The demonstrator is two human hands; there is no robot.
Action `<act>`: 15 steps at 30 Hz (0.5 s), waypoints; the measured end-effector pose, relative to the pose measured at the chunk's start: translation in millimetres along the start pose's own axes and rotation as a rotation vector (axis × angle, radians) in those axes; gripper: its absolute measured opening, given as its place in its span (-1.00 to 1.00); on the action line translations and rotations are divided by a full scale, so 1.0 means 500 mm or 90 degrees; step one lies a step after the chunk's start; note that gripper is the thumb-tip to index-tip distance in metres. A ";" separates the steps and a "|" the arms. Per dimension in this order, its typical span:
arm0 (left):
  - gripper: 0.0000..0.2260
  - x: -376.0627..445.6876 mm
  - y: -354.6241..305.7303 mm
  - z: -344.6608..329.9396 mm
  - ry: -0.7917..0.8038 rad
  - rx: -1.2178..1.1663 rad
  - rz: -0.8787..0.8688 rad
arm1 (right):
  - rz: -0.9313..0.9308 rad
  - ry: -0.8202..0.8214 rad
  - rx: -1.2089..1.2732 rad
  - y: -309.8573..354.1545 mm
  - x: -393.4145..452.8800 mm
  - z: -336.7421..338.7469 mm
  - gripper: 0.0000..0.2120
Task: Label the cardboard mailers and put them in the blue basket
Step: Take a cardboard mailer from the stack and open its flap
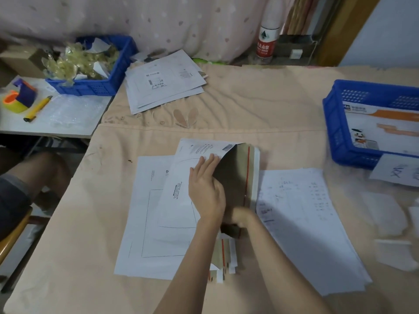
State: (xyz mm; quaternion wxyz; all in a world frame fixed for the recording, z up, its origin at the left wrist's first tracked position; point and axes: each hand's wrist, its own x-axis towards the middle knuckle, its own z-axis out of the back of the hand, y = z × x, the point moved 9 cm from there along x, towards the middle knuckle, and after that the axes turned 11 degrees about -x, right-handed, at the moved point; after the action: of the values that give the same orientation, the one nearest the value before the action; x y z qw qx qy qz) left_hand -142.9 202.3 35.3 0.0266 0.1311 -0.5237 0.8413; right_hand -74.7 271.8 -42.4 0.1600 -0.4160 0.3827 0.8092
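Note:
A white cardboard mailer (181, 177) lies tilted on top of another flat white mailer (145, 223) in the middle of the table. Its mouth is spread, showing a brown inside (233, 177) with a red tear strip. My left hand (205, 189) presses flat on the upper mailer, fingers straight, fingertips at the edge of the opening. My right hand (241, 217) reaches into the lower end of the opening; its fingers are hidden and blurred. More mailer edges (224, 257) stick out under my arms. The blue basket (335, 132) stands at the right edge with a printed mailer (383, 130) inside.
Printed paper sheets (301, 218) lie right of the mailers, with white paper scraps (385, 214) beyond. A mailer stack (163, 80) sits at the back. A second blue basket (95, 87) of plastic scraps, a tape dispenser (19, 98) and a yellow knife (37, 108) are far left. A bottle (267, 35) stands behind.

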 end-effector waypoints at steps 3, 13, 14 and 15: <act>-0.37 -0.011 -0.008 -0.011 0.040 0.021 -0.020 | 0.033 -0.066 0.358 -0.039 0.024 0.024 -0.87; -0.44 -0.110 -0.076 -0.093 0.155 0.014 -0.061 | -0.242 -0.747 0.473 -0.423 -0.156 0.200 -0.80; -0.45 -0.121 -0.079 -0.104 0.168 0.014 -0.060 | -0.289 -0.748 0.414 -0.451 -0.164 0.192 -0.72; -0.46 -0.132 -0.083 -0.114 0.182 0.016 -0.063 | -0.334 -0.731 0.346 -0.475 -0.167 0.183 -0.62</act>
State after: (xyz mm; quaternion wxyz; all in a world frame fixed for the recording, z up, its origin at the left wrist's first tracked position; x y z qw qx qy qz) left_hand -82.6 277.7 31.4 0.1403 0.0358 -0.4966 0.8558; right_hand 62.4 501.3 -58.5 0.6268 0.0551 0.3132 0.7114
